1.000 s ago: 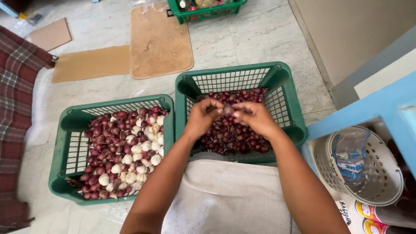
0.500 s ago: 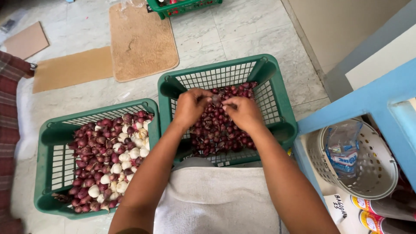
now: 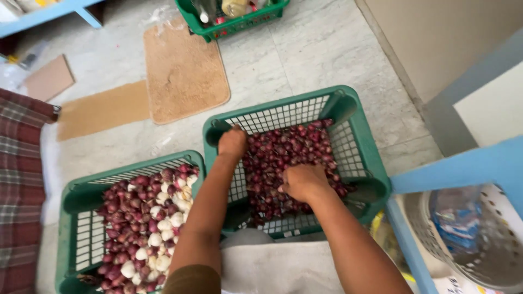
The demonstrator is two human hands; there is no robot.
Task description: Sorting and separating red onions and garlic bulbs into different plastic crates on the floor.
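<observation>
Sorting shallots (image 3: 297, 152) in the crate (image 3: 348, 103): left hand (image 3: 233, 142) and right hand (image 3: 302, 182) apart, both curled among them, grip unclear; next, lifting one out cleanly

Floor (image 3: 327, 49) beneath me: pale marbled tiles, evenly lit, no hard shadows. A tan doormat (image 3: 182, 68) lies ahead on it, a flat brown cardboard strip (image 3: 103, 109) just beside its left edge, and a smaller cardboard piece (image 3: 49, 79) further left. A plaid red blanket (image 3: 22, 179) covers the floor at my far left. To my right, a beige wall (image 3: 452, 38) meets the tiles at a grey skirting. Light blue furniture frame (image 3: 463, 163) stands at lower right; another blue piece (image 3: 49, 13) sits at upper left.
</observation>
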